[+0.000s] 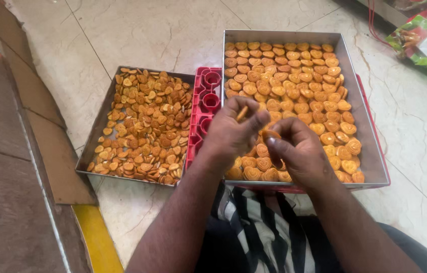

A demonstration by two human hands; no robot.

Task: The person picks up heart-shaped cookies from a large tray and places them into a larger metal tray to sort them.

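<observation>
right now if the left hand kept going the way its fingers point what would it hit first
Probably the right hand: the left hand curls rightward toward it, pinching a biscuit. Depth is unclear; it might instead meet the biscuits in the steel tray.

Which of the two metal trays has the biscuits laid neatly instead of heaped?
The larger tray under the person's hands, resting on a red crate: its heart-shaped biscuits lie in tidy rows. The smaller tray beside it holds a loose jumble.

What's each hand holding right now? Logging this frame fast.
Left hand: closed, pinching one heart-shaped biscuit in its fingertips.
Right hand: closed on another biscuit, above the steel tray.
</observation>
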